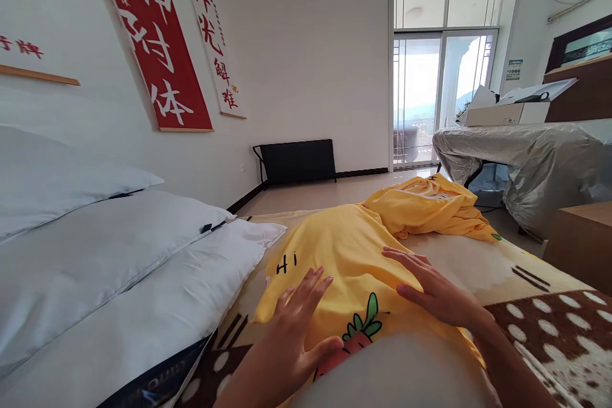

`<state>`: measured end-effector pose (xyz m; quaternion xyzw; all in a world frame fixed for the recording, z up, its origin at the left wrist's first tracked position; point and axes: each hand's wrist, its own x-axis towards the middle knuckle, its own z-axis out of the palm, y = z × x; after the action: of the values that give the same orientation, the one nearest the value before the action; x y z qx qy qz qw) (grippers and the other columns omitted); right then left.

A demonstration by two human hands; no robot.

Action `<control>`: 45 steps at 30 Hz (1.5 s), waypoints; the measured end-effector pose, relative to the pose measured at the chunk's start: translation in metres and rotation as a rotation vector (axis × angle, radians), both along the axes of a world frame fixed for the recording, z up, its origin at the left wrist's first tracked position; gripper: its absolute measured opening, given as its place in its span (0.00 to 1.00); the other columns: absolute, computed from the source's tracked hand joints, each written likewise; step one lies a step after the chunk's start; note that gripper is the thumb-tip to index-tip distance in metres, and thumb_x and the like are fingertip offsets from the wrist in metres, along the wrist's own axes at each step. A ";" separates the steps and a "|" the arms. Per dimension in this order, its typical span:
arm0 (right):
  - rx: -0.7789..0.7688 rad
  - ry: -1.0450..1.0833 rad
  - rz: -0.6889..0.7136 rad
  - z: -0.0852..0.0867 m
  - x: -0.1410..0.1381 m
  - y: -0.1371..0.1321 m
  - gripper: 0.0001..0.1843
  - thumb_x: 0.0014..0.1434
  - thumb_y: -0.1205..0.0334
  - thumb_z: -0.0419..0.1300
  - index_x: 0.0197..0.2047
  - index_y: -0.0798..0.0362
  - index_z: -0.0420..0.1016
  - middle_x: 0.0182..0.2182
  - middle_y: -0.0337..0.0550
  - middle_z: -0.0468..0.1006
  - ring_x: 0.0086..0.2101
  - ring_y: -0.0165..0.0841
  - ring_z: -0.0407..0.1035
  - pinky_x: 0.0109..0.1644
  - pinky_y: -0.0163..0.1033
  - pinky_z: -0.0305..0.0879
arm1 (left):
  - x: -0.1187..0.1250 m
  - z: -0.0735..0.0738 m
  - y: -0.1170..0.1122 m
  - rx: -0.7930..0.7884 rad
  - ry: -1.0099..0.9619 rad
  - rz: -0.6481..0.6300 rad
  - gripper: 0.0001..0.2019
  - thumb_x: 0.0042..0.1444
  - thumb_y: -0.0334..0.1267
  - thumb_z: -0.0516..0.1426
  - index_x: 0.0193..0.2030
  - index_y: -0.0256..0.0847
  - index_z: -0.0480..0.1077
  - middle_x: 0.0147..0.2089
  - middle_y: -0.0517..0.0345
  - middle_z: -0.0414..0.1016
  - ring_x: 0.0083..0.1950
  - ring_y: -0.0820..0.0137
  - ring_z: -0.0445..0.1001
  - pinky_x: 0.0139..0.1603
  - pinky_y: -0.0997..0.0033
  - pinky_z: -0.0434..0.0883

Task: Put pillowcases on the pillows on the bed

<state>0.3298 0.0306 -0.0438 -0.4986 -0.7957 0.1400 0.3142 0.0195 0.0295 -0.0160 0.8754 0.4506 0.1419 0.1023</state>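
A yellow pillowcase (349, 248) with a carrot print and black "Hi" letters lies over a pillow on the bed, its far end bunched up. My left hand (291, 331) rests flat on its near left part, fingers spread and open. On its right side lies my right hand (430, 290), also flat with fingers stretched out, pointing left. Neither hand holds anything.
White pillows (109, 268) are stacked to the left against the wall. A brown spotted blanket (554, 331) covers the bed. A plastic-covered table (526, 153) with a box stands to the right, next to a wooden cabinet (581, 236). Red banners (153, 38) hang on the wall.
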 end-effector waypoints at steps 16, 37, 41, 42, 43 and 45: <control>-0.124 -0.475 -0.026 0.001 -0.023 -0.033 0.13 0.45 0.69 0.56 0.37 0.52 0.71 0.39 0.45 0.74 0.41 0.39 0.68 0.46 0.41 0.61 | 0.033 -0.039 -0.004 0.003 0.385 0.109 0.34 0.39 0.27 0.53 0.59 0.41 0.63 0.52 0.41 0.70 0.53 0.51 0.68 0.51 0.53 0.65; 0.171 0.899 -0.256 -0.007 0.064 0.012 0.08 0.42 0.59 0.56 0.25 0.53 0.73 0.24 0.41 0.71 0.28 0.33 0.62 0.30 0.34 0.57 | -0.102 0.011 0.012 0.345 -0.387 0.511 0.17 0.47 0.56 0.53 0.33 0.50 0.77 0.38 0.62 0.80 0.37 0.65 0.75 0.36 0.74 0.69; 0.193 1.084 -0.298 -0.016 0.063 0.027 0.11 0.43 0.55 0.61 0.29 0.53 0.74 0.28 0.43 0.74 0.31 0.33 0.65 0.31 0.33 0.60 | -0.093 0.011 0.019 0.556 -0.584 0.606 0.17 0.48 0.56 0.54 0.30 0.46 0.75 0.34 0.58 0.77 0.37 0.64 0.73 0.35 0.73 0.68; 0.205 1.090 -0.304 -0.018 0.063 0.030 0.13 0.44 0.54 0.62 0.31 0.53 0.74 0.30 0.43 0.75 0.32 0.33 0.66 0.32 0.33 0.61 | -0.089 0.009 0.022 0.564 -0.677 0.572 0.16 0.48 0.55 0.55 0.30 0.45 0.74 0.35 0.56 0.77 0.39 0.64 0.72 0.38 0.73 0.69; 0.219 1.091 -0.315 -0.020 0.063 0.033 0.15 0.45 0.52 0.62 0.33 0.53 0.74 0.31 0.43 0.75 0.32 0.33 0.67 0.33 0.34 0.62 | -0.085 0.007 0.027 0.546 -0.783 0.532 0.15 0.47 0.54 0.57 0.30 0.44 0.73 0.36 0.55 0.76 0.40 0.64 0.71 0.40 0.73 0.69; 0.239 1.100 -0.358 -0.024 0.064 0.039 0.18 0.47 0.48 0.63 0.36 0.53 0.73 0.30 0.42 0.75 0.32 0.34 0.67 0.33 0.35 0.63 | -0.080 0.002 0.037 0.437 -0.995 0.481 0.14 0.44 0.52 0.61 0.30 0.42 0.73 0.37 0.55 0.74 0.42 0.65 0.70 0.43 0.73 0.69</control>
<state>0.3935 0.0697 -0.0681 -0.4402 -0.4296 0.2322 0.7535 -0.0606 0.0664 -0.0136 0.5777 0.4947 0.6439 0.0837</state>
